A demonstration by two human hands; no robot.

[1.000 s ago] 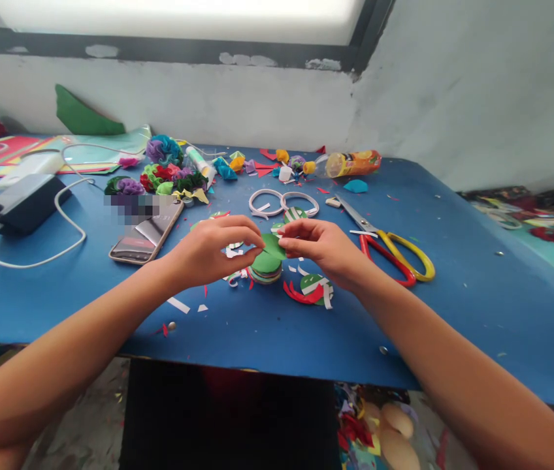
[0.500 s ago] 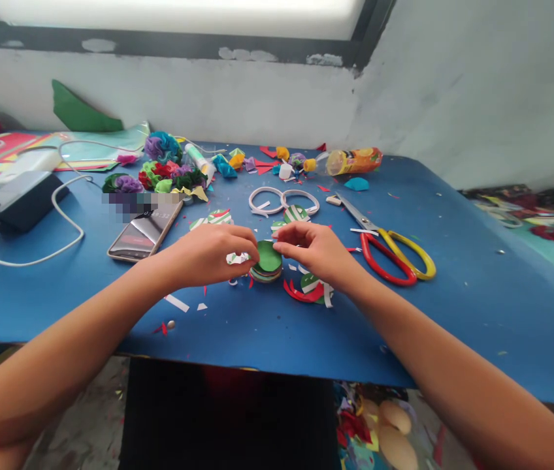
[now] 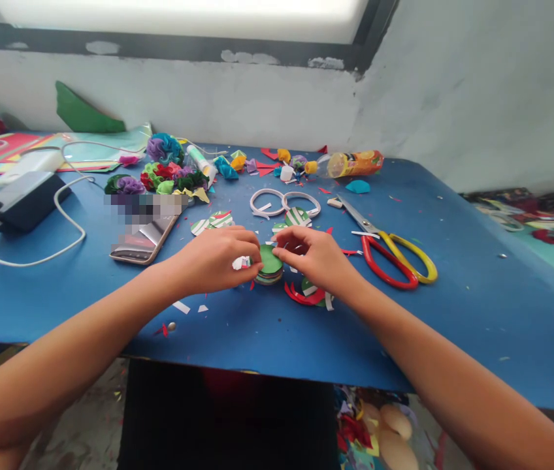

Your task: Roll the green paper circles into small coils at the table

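Head view: left hand (image 3: 221, 258) and right hand (image 3: 313, 256) flank a green-topped disc stack (image 3: 270, 262) on the blue table (image 3: 242, 341).
Both curl loosely, partly open, at opposite edges, where they could steady its layers; whether either grips, I cannot tell.

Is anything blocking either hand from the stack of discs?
Nothing visible: the left hand and right hand have fingertips at the edges of the stack. The red strip and scissors lie to the right.

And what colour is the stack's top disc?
The top disc is green, best seen in the head view.
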